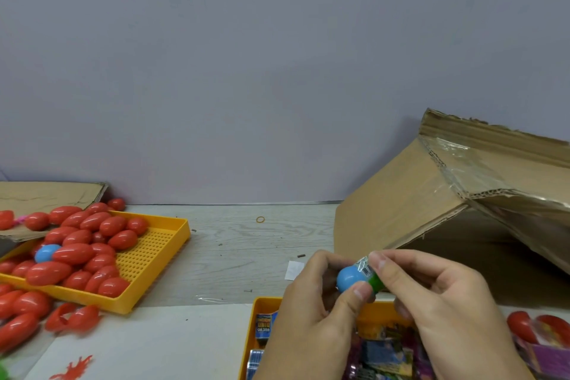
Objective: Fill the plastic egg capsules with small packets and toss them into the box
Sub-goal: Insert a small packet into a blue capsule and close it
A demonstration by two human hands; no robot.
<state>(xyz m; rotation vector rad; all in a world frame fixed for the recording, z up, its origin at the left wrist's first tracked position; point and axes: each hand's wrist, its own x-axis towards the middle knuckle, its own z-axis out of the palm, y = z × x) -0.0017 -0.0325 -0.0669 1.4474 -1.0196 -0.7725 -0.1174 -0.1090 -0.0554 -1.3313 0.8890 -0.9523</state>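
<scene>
Both hands work over the yellow packet tray (262, 305): the left hand (311, 308) grips a blue plastic egg half (348, 278), the right hand (431, 296) pinches a small foil packet (365, 268) and green half (377, 282). Filling, I judge; next, closing, then tossing into the tilted cardboard box (401, 194) nearby.

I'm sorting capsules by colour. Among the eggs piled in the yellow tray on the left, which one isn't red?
The blue egg near the left side of the yellow tray. Every other egg in that pile is red, and red eggs partly cover it.
</scene>
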